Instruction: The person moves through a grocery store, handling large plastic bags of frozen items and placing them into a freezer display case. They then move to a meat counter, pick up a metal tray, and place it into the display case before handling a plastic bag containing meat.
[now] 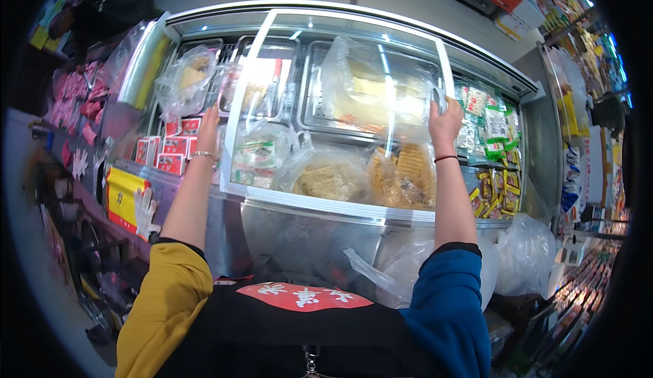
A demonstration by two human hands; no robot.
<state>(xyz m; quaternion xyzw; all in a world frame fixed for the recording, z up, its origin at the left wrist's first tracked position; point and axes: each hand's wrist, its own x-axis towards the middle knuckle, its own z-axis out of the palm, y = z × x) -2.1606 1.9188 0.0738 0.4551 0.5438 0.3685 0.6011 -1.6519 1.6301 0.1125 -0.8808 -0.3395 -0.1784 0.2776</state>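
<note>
Before me stands a food display case with a white-framed glass sliding door (334, 203). My right hand (446, 123) is at the door's right frame, fingers curled around a small greyish handle (437, 97). My left hand (208, 130) rests near the door's left frame, fingers extended and close together, holding nothing I can see. Under the glass lie a bag of pale sheets (370, 87) on a metal tray (307, 92), a bag of crumbly tan food (329, 176) and bagged yellow-brown slices (410, 169). Red-and-white boxes (174, 146) and a plastic bag with yellowish food (191, 78) lie at the left.
Green-and-white packets (496, 123) and yellow packets (497, 189) fill the case's right end. Raw meat (76, 92) lies far left, near a hanging white glove (145, 208). Clear plastic bags (525, 255) hang at the lower right. Someone in dark clothing (109, 6) is at the upper left.
</note>
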